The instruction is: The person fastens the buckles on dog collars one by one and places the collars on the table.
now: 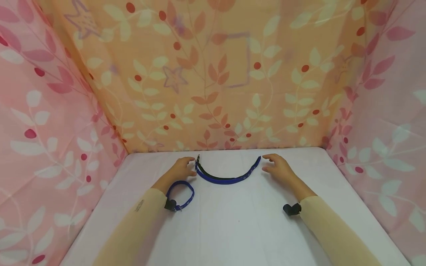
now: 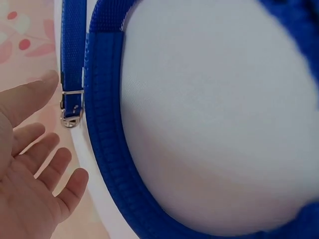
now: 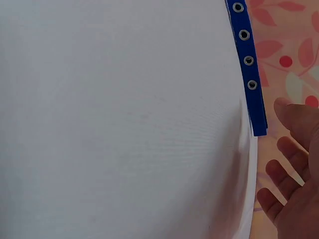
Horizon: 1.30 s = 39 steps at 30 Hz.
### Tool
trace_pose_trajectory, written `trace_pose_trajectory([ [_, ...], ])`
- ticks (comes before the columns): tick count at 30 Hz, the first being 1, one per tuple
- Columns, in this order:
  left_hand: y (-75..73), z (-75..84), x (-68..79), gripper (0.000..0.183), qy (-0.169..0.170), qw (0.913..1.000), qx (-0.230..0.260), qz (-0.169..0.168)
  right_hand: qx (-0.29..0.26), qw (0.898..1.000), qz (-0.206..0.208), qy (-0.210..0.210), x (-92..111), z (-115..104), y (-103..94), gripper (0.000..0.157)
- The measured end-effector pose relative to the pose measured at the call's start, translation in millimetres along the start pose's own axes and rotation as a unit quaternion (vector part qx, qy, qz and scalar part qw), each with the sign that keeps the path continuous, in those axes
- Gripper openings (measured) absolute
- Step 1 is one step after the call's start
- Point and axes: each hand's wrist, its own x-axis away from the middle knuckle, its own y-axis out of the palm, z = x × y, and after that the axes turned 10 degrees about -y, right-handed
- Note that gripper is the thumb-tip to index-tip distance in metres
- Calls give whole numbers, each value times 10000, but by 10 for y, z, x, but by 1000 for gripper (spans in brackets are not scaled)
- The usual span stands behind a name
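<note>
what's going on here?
A person's left hand and right hand are at opposite ends of an open, curved blue strap on a white table: left near its metal buckle, right near its eyeleted end. Neither appears to have a grip on it. A closed blue strap loop lies by the left wrist.

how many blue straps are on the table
2: an open strap curving between the left hand and right hand, and a looped strap beside the left sleeve.
</note>
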Motion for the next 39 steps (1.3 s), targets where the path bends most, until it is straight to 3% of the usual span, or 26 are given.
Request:
trace_pose_trajectory([
  [6, 65, -34, -147, 83, -338, 9991, -191, -190, -66, 9990, -217, 392, -141, 98, 61, 63],
  [12, 78, 42, -227, 87, -174, 9994, -214, -227, 446, 9954, -514, 669, -251, 87, 104, 71],
  [20, 55, 62, -188, 77, -360, 9991, -131, -205, 653, 9940, -595, 638, -340, 142, 188, 65],
  [27, 21, 12, -144, 62, -64, 9997, -129, -222, 993, 9931, -524, 328, -355, 147, 195, 57],
  [39, 25, -2, -105, 51, 110, 9980, -370, -505, 634, 9956, -478, 500, -196, 111, 88, 57],
])
